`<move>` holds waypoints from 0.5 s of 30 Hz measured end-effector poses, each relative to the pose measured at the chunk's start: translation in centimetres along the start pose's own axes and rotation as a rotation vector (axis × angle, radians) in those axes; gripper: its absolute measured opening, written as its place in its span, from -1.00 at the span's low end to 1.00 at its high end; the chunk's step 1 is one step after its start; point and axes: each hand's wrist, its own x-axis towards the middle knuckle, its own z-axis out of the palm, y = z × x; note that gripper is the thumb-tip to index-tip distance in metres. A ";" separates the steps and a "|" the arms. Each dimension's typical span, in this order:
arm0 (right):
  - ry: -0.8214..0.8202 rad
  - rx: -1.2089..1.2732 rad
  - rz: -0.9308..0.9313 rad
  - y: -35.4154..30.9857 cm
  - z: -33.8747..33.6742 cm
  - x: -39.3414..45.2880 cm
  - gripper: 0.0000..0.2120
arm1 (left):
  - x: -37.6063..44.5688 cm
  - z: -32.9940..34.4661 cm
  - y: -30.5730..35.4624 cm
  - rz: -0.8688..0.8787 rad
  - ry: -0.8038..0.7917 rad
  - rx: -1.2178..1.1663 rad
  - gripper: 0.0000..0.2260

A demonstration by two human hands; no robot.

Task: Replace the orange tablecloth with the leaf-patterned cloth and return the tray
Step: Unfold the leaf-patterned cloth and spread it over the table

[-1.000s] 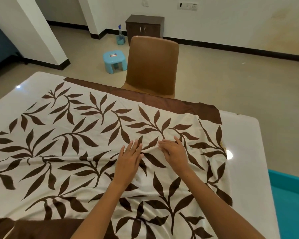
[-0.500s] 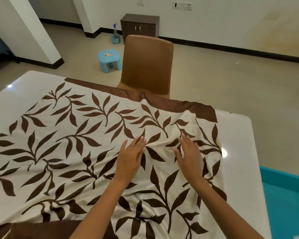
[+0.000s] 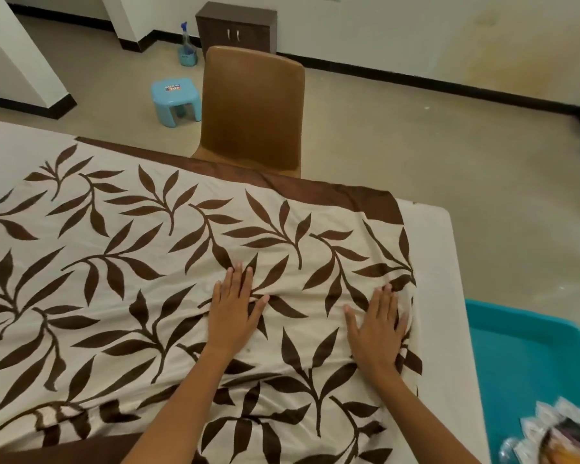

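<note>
The cream cloth with brown leaves lies spread over the white table, its dark brown border along the far edge. My left hand lies flat on the cloth near the middle, fingers straight. Flat as well, my right hand presses the cloth close to its right edge, where the fabric bunches into folds. A teal tray sits low to the right of the table. The orange tablecloth is not in view.
A brown chair stands pushed against the table's far side. Behind it are a small blue stool, a spray bottle and a dark cabinet by the wall. Packaged items lie in the tray's near corner.
Both hands have gone from side by side to wide apart. My right hand slid right toward the cloth's edge, pushing wrinkles there. The view shifted right, showing more of the teal tray.
</note>
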 end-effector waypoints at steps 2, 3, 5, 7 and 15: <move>-0.045 0.015 -0.122 -1.6 -0.2 -2.8 -0.28 | -0.9 -0.7 0.0 0.006 -0.007 -0.024 -0.27; -0.074 0.030 -0.196 -2.2 -0.3 -4.7 -0.30 | -2.0 -1.1 0.0 0.013 0.006 -0.027 -0.30; -0.133 0.042 -0.285 -2.8 0.0 -9.2 -0.33 | -5.7 -2.1 0.5 0.035 0.044 -0.019 -0.39; -0.175 0.011 -0.333 -2.0 0.4 -13.4 -0.34 | -10.9 -3.0 1.1 0.050 0.087 -0.037 -0.42; -0.200 0.064 -0.484 1.2 -2.1 -18.7 -0.41 | -35.1 0.7 0.9 0.169 -0.189 0.105 -0.34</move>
